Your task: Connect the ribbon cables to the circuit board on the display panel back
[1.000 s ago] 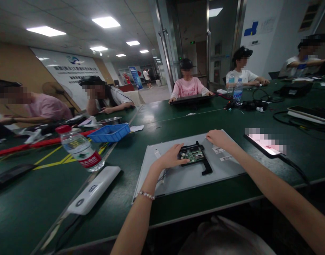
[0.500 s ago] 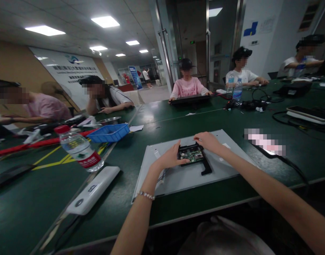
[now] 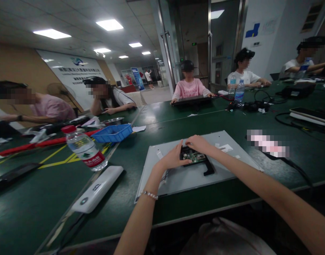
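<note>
Far left of the frame, a clear plastic water bottle with a red cap and red label [image 3: 85, 150] lies tipped on the dark green table [image 3: 24, 209], and below it, lower left, a long white plastic bar [image 3: 98, 189] runs diagonally toward the table edge; behind the bottle sits a shallow blue plastic tray [image 3: 113, 133]. Moving to centre frame, a flat grey metal panel [image 3: 189, 177] lies face down, and on its upper middle sits the small green circuit board in its black plastic bracket [image 3: 195, 157], the bracket's long arm [image 3: 208, 169] trailing down to the lower right. The left hand [image 3: 173, 158] comes in from the lower left and curls against the board's left edge, thumb up, fingers pressed on it; whether it truly pinches the board I cannot tell. The right hand [image 3: 198, 143] reaches in from the lower right and drapes over the board's top edge, fingers bent down onto it, loosely cupped rather than clenched. So the board lies right between the two hands, touching both, its longer side running left to right across the panel, with the left hand on its end and the right along its far side. Right of centre, a blurred-out flat device [image 3: 267, 147] rests on the table with a black cable [image 3: 297, 170] leading off it.
</note>
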`<control>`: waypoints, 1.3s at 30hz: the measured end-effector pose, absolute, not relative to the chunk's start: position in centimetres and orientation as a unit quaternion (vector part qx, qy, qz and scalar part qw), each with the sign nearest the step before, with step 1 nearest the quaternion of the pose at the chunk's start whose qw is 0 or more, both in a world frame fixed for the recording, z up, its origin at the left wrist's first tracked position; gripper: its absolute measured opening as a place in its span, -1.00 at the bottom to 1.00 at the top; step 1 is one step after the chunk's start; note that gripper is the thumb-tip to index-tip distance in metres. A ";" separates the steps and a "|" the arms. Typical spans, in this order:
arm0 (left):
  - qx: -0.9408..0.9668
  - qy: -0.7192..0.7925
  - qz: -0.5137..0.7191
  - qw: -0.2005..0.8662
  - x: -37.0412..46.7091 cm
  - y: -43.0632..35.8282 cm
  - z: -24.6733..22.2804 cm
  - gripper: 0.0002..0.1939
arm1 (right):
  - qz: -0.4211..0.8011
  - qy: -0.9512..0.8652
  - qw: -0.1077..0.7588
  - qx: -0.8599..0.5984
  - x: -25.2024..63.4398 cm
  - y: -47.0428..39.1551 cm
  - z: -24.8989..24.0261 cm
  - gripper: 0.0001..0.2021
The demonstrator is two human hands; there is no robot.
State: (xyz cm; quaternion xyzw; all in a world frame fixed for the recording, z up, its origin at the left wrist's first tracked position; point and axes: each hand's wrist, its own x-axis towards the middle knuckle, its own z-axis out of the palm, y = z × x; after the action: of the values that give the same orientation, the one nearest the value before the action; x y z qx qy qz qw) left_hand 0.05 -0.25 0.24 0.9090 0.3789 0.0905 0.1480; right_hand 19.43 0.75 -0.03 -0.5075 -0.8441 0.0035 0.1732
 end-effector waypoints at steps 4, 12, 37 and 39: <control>0.910 0.379 0.088 0.145 0.0 -0.1 -0.1 0.10 | 0.016 -0.850 0.173 -0.497 19.2 0.8 -0.6 -0.79; 0.911 0.372 0.098 0.148 0.0 -0.2 0.0 0.10 | 0.048 -0.854 0.178 -0.487 19.5 1.1 -0.8 -0.78; 0.906 0.379 0.080 0.169 0.0 -0.3 0.4 0.09 | 0.233 -0.748 0.204 -0.588 33.3 -1.9 -2.1 -0.76; 0.906 0.380 0.078 0.169 0.0 -0.4 0.4 0.09 | 0.228 -0.747 0.208 -0.589 33.3 -1.9 -2.1 -0.79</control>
State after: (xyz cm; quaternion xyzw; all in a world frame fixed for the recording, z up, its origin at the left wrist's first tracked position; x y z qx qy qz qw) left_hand 0.02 -0.38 0.44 0.9060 0.3804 0.0776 0.1689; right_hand 33.32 -1.95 -2.05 -0.5892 -0.7469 0.2277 0.2076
